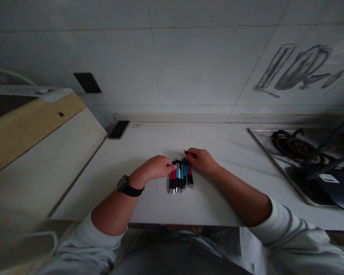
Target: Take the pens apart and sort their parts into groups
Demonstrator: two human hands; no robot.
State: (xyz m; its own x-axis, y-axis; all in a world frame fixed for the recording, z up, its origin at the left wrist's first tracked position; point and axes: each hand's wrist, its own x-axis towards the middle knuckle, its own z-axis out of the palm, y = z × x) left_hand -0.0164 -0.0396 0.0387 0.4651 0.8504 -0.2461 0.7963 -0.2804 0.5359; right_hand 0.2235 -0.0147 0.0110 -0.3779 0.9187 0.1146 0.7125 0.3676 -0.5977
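So there's a black phone [118,130] at the back left of the white surface [218,141], beside a pale boxy unit [48,141], and a gas hob [259,141] off to the right, well apart from the pens. The row of pens [180,176] lies mid-surface between both hands, side by side, silvery ends facing the person, long axes running roughly toward the wall. Right hand [201,159] has its fingers clamped on a red-and-black pen [190,154], slanting left and wallward. Left hand [159,167] overlaps the row's left edge, fingers bunched; it's dim, so can't tell if they're gripping.
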